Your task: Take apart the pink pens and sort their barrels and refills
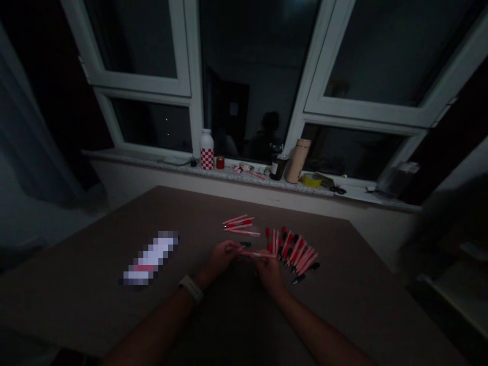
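Note:
A slim pink pen [260, 254] lies level between my two hands, low over the brown table. My left hand [224, 255], with a pale band on its wrist, pinches near the pen's left end. Near the other end, the fingers of my right hand [269, 273] are closed on it. A short black piece [245, 244] shows just past my left fingertips; its kind is unclear. To the right spreads a fan of pink, red and black pens [292, 249]. Beyond my hands lies a smaller group of pink and red pens [238, 223].
A blurred-out bright object [150, 259] lies on the table's left side. Along the windowsill stand a checkered white bottle [207, 150], a red jar [220, 162], a dark container [278, 168], a tan flask [298, 161] and yellow tape [311, 180].

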A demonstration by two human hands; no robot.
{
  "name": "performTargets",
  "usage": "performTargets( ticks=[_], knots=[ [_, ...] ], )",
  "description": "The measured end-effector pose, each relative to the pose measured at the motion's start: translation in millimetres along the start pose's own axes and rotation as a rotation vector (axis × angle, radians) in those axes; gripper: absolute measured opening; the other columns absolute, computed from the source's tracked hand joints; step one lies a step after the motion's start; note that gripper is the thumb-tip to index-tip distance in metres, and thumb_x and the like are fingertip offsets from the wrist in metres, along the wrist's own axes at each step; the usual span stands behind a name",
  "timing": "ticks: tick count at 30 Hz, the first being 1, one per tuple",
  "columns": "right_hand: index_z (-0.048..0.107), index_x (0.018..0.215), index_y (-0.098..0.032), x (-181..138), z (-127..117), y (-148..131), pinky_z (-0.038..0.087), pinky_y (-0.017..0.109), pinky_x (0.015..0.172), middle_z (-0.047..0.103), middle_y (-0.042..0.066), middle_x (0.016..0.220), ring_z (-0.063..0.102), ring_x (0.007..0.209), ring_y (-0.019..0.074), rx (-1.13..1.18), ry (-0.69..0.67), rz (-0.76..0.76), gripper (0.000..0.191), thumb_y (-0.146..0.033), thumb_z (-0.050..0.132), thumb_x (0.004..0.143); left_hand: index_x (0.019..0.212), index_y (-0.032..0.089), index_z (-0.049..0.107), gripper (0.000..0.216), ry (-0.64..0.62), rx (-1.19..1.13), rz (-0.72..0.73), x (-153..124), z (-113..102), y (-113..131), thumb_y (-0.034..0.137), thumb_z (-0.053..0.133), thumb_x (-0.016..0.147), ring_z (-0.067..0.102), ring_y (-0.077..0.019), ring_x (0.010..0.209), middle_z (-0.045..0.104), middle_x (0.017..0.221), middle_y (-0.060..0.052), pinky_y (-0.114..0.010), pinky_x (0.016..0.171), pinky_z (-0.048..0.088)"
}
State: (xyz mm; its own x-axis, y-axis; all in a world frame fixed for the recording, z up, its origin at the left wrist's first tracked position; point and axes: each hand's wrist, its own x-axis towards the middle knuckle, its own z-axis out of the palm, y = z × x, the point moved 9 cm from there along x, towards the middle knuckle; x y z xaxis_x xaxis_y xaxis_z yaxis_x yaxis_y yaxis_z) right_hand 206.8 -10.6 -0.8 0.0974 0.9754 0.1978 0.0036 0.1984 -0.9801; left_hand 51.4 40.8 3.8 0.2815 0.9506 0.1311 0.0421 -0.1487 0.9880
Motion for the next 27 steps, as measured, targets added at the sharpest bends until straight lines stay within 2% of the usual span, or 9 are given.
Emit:
performTargets(
  ticks=[6,12,14,17,18,22,27],
  knots=[
    [0.065,0.072,-0.017,0,0,1,0.029,0.023,0.039,0.063,0.002,0.058,0.041,0.039,0.0098,0.029,0.048,-0.013,0.046,-0.063,0.069,0.075,0.075,0.018,0.065,0.038,0.031,-0.048,-0.001,0,0,-2,0.052,0.078,0.066,0.066,-0.0197,0.062,0.072,0.07,-0.005,-0.031,0.063,0.05],
    [0.062,0.066,-0.016,1,-6,3,0.028,0.022,0.041,0.061,0.002,0.053,0.042,0.04,0.01,0.017,0.135,0.006,0.048,-0.063,0.069,0.074,0.079,0.015,0.066,0.038,0.013,-0.082,0.051,2,3,0,0.05,0.078,0.067,0.066,-0.0179,0.061,0.072,0.072,-0.007,-0.029,0.062,0.05],
    [0.065,0.073,-0.014,2,-5,3,0.031,0.022,0.043,0.067,0.003,0.061,0.045,0.042,0.0094,0.062,0.12,-0.002,0.046,-0.06,0.072,0.073,0.08,0.015,0.066,0.038,0.006,-0.097,0.06,3,3,0,0.048,0.079,0.067,0.065,-0.0169,0.059,0.071,0.068,-0.005,-0.028,0.061,0.049],
    [0.067,0.098,-0.014,5,-3,5,0.035,0.021,0.045,0.072,0.004,0.072,0.05,0.045,0.0096,0.144,0.063,-0.008,0.047,-0.051,0.077,0.071,0.079,0.015,0.065,0.038,-0.005,-0.11,0.046,6,4,-3,0.047,0.079,0.066,0.063,-0.0161,0.055,0.069,0.064,-0.004,-0.027,0.058,0.049],
    [0.067,0.101,-0.014,5,-3,6,0.035,0.021,0.046,0.072,0.004,0.073,0.05,0.046,0.0097,0.156,0.05,-0.008,0.047,-0.049,0.078,0.071,0.079,0.015,0.064,0.038,-0.008,-0.109,0.041,6,5,-4,0.047,0.079,0.066,0.064,-0.0159,0.055,0.069,0.064,-0.004,-0.027,0.058,0.05],
    [0.072,0.086,-0.014,6,-6,9,0.034,0.021,0.045,0.071,0.005,0.072,0.05,0.047,0.009,0.116,0.035,-0.037,0.037,-0.048,0.076,0.074,0.08,0.014,0.064,0.039,0.002,-0.097,0.041,7,6,-6,0.048,0.078,0.066,0.065,-0.0156,0.057,0.07,0.066,-0.004,-0.026,0.059,0.051],
    [0.072,0.073,-0.015,3,-11,8,0.032,0.022,0.043,0.065,0.002,0.059,0.047,0.043,0.0095,0.034,0.066,-0.047,0.036,-0.05,0.073,0.077,0.08,0.014,0.066,0.036,0.004,-0.084,0.05,5,8,-3,0.046,0.078,0.068,0.067,-0.0165,0.06,0.072,0.069,-0.006,-0.028,0.062,0.053]
  ],
)
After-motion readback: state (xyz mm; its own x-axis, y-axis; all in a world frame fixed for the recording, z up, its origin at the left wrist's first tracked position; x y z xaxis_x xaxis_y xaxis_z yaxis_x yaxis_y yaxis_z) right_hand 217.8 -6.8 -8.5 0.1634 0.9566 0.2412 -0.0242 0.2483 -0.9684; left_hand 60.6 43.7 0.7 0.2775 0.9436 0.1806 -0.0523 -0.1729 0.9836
